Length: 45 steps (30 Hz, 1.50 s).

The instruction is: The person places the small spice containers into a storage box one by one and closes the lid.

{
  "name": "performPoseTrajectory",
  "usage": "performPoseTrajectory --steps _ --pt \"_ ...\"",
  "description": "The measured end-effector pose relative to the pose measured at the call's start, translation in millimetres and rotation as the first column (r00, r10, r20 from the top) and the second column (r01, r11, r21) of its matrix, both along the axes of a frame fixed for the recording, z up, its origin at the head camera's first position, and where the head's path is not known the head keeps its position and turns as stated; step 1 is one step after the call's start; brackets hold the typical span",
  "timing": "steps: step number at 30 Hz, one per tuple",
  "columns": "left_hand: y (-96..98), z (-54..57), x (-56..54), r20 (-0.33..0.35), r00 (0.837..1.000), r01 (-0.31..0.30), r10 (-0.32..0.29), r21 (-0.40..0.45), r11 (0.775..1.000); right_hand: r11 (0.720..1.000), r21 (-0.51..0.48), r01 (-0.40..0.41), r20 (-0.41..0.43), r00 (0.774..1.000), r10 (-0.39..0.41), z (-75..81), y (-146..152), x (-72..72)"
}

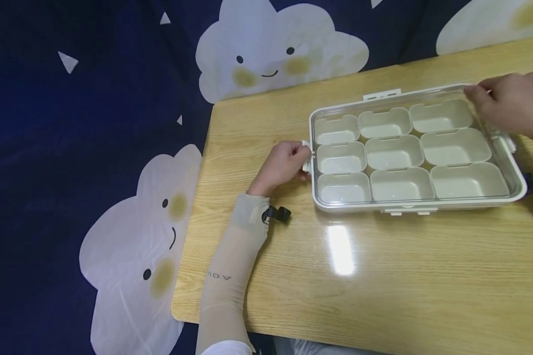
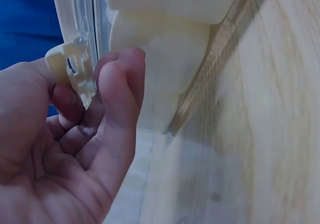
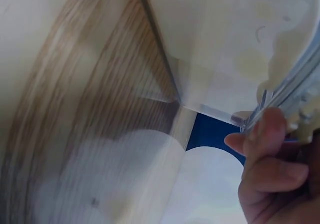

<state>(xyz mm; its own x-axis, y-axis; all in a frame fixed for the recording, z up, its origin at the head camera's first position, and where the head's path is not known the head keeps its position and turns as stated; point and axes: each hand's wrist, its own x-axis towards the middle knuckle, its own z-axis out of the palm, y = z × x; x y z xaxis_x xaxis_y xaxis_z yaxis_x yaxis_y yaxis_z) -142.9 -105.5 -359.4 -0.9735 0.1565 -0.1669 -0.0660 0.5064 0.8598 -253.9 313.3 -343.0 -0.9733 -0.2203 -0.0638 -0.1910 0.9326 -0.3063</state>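
Observation:
A clear-lidded storage box (image 1: 353,206) with off-white edges lies on the table, holding several cream compartment cups (image 1: 395,153). At its left end my left hand (image 1: 284,160) grips a side latch (image 2: 75,66); the left wrist view shows this latch tilted outward, with curled fingers around it. My right hand (image 1: 517,103) is at the far right corner, pinching the rim of the clear lid (image 1: 464,88). Curled right fingers (image 3: 270,129) appear beside the clear rim in the right wrist view. Another latch (image 1: 508,142) sticks out from the right end, partly behind that hand.
The wooden table (image 1: 382,276) has its left edge beside my left forearm. A dark blue cloth (image 1: 49,172) with smiling clouds hangs behind and to the left. Further latches sit on the box's far side (image 1: 382,94) and near side (image 1: 409,211).

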Motion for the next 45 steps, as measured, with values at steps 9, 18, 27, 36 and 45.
performPoseTrajectory --steps 9,18,27,36,45 --pt "-2.2 -8.6 -5.4 0.067 0.998 0.007 -0.015 0.123 0.992 1.000 0.029 0.003 0.024 1.000 -0.004 -0.4 0.0 -2.4" --pt "-2.5 -8.2 -8.8 0.129 0.992 -0.022 0.000 0.173 0.985 0.992 -0.076 0.100 0.237 0.968 -0.080 -4.2 2.0 -9.4" --pt "-9.7 -15.8 -11.4 0.160 0.986 0.013 -0.054 0.249 0.968 0.954 -0.221 0.204 0.345 0.931 -0.119 -14.3 8.0 -12.5" --pt "-17.7 -31.0 -16.2 0.204 0.967 0.059 -0.153 0.403 0.913 0.923 -0.305 0.235 0.357 0.927 -0.118 -23.9 17.2 -12.2" --pt "-16.1 -32.3 -17.5 0.190 0.973 0.043 -0.128 0.393 0.918 0.775 -0.512 0.370 0.524 0.850 -0.060 -25.6 23.2 -13.3"
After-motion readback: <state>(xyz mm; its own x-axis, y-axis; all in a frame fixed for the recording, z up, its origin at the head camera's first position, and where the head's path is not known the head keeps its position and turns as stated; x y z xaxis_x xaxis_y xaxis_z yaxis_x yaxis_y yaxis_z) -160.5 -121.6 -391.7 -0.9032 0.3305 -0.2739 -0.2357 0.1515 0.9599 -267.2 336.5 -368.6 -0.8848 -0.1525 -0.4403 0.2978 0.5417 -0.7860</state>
